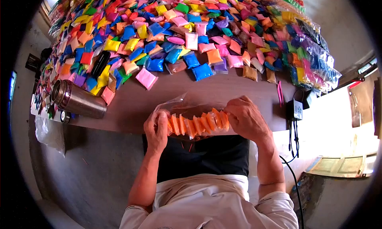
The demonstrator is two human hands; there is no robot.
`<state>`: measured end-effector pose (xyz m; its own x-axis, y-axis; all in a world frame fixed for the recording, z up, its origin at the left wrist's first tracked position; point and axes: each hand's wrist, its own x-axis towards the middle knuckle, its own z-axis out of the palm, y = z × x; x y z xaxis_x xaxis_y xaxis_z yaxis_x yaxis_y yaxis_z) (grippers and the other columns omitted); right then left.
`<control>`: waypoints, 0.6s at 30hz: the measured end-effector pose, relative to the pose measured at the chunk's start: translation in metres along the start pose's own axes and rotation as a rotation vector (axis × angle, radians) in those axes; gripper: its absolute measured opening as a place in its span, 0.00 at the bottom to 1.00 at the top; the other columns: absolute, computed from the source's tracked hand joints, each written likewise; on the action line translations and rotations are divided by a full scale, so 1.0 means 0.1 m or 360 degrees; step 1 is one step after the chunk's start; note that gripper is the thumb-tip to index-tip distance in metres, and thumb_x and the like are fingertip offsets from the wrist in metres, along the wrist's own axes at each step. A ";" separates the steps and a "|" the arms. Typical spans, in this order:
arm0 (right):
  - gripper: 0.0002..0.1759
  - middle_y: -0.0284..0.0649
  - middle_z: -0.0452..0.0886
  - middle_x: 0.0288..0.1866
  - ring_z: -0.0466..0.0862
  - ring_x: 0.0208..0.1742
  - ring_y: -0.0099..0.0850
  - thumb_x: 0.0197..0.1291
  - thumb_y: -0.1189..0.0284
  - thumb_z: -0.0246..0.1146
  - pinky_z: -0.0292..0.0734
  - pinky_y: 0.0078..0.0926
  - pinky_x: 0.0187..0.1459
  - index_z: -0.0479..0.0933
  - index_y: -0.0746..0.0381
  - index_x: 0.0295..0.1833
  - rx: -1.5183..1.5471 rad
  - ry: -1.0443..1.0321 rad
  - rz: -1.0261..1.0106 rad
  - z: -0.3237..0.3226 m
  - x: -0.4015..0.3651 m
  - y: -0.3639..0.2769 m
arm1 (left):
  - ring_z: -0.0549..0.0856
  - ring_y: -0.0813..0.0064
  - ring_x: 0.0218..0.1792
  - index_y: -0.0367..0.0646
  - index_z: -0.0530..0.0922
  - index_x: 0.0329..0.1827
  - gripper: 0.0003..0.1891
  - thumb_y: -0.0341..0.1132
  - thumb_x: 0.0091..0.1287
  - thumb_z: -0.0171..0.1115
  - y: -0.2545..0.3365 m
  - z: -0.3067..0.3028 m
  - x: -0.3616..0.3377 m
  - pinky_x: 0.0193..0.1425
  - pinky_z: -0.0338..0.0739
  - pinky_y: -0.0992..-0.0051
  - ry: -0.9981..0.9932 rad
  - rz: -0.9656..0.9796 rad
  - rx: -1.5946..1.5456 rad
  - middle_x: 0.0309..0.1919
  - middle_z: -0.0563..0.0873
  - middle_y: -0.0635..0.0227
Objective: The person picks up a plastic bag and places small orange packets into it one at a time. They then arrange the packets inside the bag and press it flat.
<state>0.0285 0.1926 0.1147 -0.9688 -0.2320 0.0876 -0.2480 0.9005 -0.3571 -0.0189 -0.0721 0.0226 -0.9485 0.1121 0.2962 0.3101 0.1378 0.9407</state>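
A row of several small orange packets point(197, 123) stands on edge, side by side, inside a clear plastic bag point(175, 101). At the row's left end my left hand point(156, 129) is closed on the bag, thumb pointing up. My right hand point(246, 116) grips the other end, its fingers curled and partly hidden. Loose clear film rises above the packets, near my left hand. Both hands hold the bag over the front edge of the brown table point(131, 97), just above my lap.
Many coloured packets point(171, 34) are heaped across the table's back. Filled clear bags point(314, 58) are stacked at right. A metal flask point(79, 99) lies at left beside a black object point(101, 64). Pink strips point(280, 93) and a small device point(295, 109) with cables sit at right.
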 end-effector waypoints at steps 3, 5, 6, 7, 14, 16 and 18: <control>0.13 0.46 0.83 0.42 0.80 0.47 0.43 0.53 0.80 0.55 0.75 0.36 0.52 0.81 0.67 0.43 0.0043 0.0373 -0.0171 0.08 0.03 -0.01 | 0.79 0.84 0.26 0.40 0.78 0.38 0.16 0.44 0.74 0.51 -0.01 -0.02 -0.03 0.29 0.73 0.85 -0.0035 -0.0124 -0.0044 0.29 0.81 0.69; 0.13 0.46 0.84 0.42 0.80 0.48 0.43 0.53 0.80 0.55 0.75 0.36 0.53 0.81 0.67 0.43 0.0096 0.0259 -0.0119 0.08 0.02 0.00 | 0.79 0.83 0.27 0.40 0.78 0.37 0.16 0.44 0.74 0.51 -0.04 -0.03 -0.03 0.29 0.74 0.85 -0.0048 -0.0221 -0.0074 0.29 0.81 0.69; 0.13 0.47 0.84 0.42 0.80 0.48 0.44 0.54 0.79 0.54 0.75 0.37 0.53 0.81 0.67 0.43 0.0145 0.0145 -0.0064 0.07 0.02 0.01 | 0.79 0.83 0.27 0.40 0.78 0.37 0.16 0.44 0.74 0.51 -0.06 -0.02 -0.03 0.29 0.74 0.84 -0.0013 -0.0122 -0.0038 0.29 0.82 0.69; 0.13 0.47 0.84 0.42 0.80 0.48 0.44 0.54 0.79 0.54 0.75 0.37 0.53 0.81 0.67 0.43 0.0146 0.0145 -0.0069 0.05 0.03 0.00 | 0.80 0.83 0.27 0.39 0.78 0.37 0.16 0.43 0.74 0.52 -0.07 -0.01 -0.02 0.29 0.74 0.83 0.0023 -0.0021 -0.0002 0.29 0.82 0.68; 0.14 0.50 0.83 0.46 0.80 0.52 0.47 0.54 0.79 0.53 0.74 0.39 0.56 0.79 0.68 0.45 0.0102 0.0004 -0.0077 0.00 0.08 -0.02 | 0.78 0.84 0.26 0.38 0.78 0.37 0.15 0.41 0.73 0.52 0.02 0.00 -0.01 0.28 0.72 0.84 0.0046 -0.0041 -0.0025 0.28 0.81 0.68; 0.14 0.51 0.83 0.47 0.80 0.52 0.47 0.55 0.79 0.53 0.74 0.39 0.56 0.78 0.69 0.46 0.0122 0.0148 -0.0144 0.05 0.09 -0.06 | 0.76 0.85 0.23 0.38 0.77 0.36 0.14 0.40 0.73 0.51 -0.02 -0.02 -0.04 0.26 0.70 0.84 -0.0044 -0.0243 -0.0072 0.27 0.80 0.69; 0.14 0.52 0.82 0.47 0.79 0.53 0.48 0.55 0.78 0.53 0.74 0.40 0.55 0.78 0.70 0.45 0.0113 0.0310 -0.0233 0.11 0.11 -0.09 | 0.75 0.85 0.22 0.38 0.77 0.36 0.13 0.39 0.73 0.52 -0.04 -0.01 -0.03 0.26 0.69 0.84 -0.0022 -0.0167 -0.0069 0.27 0.80 0.69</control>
<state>0.0206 0.1780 0.1087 -0.9068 -0.2764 0.3183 -0.3913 0.8328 -0.3915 -0.0176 -0.0736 0.0183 -0.9746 0.1128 0.1936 0.2056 0.1071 0.9728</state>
